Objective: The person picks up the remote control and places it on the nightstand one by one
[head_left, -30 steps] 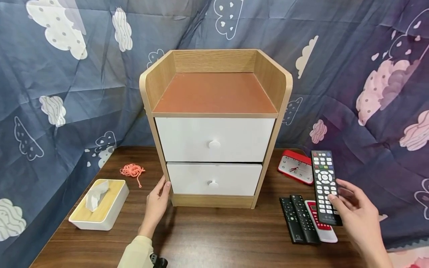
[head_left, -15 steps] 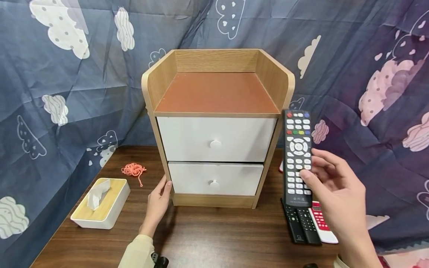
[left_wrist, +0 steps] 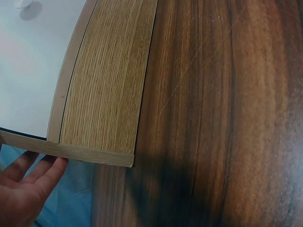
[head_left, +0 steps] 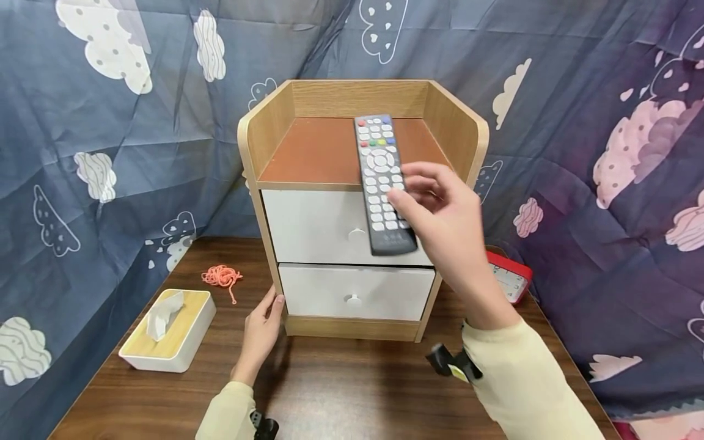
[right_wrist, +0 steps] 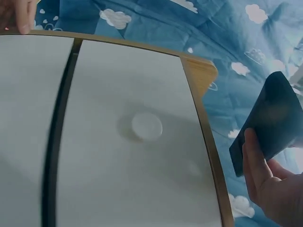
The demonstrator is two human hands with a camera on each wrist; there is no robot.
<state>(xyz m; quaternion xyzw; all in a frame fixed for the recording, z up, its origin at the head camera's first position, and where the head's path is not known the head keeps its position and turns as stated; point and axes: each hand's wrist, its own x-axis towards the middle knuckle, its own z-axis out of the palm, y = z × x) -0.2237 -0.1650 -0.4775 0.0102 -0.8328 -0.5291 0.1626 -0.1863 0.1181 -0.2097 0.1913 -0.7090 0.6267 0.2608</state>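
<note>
My right hand [head_left: 448,217] grips a black remote control [head_left: 381,162] by its lower right side, thumb on the buttons. In the head view the remote overlaps the upper drawer [head_left: 308,223] and the brown top shelf [head_left: 319,143] of a small wooden cabinet [head_left: 352,328]. The right wrist view shows the remote's dark back [right_wrist: 270,118], with fingers [right_wrist: 255,158] against it. Low on the cabinet's left side, my left hand [head_left: 261,333] touches the side panel with extended fingertips. Both white drawers, including the lower drawer [head_left: 324,290], are pushed in.
A tissue box [head_left: 167,330] and a tangle of orange string [head_left: 222,276] lie on the dark wooden table [head_left: 341,391] at the left. Right of the cabinet stands a red clock [head_left: 511,275], partly behind my right arm. A patterned cloth [head_left: 550,122] hangs behind.
My right hand has carried the remote control from the table's right side up and left, in front of the cabinet. The left hand has stayed at the cabinet's side.
</note>
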